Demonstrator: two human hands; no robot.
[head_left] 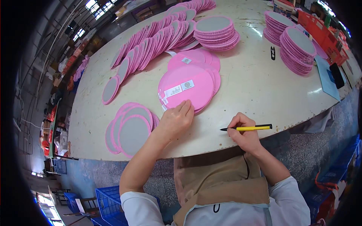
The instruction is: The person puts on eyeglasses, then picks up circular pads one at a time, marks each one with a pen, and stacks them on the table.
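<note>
My left hand [179, 119] rests on the lower edge of a pink disc [192, 100], its fingers pressed together; whether they grip the edge is hidden. The disc lies on a loose pile of pink discs and bears white printed labels [180, 89]. To the right, my right hand [243, 133] is closed round a yellow and black pen [250, 128], whose dark tip points left above the table. Several grey-faced discs with pink rims [134, 135] lie overlapped left of my left forearm.
Leaning rows of pink discs [151, 47] cross the back of the table [264, 94]. Upright stacks [214, 34] [298, 51] stand behind and right. Black snips [272, 53], a red basket [320, 35] and a dark phone [336, 75] are at the right.
</note>
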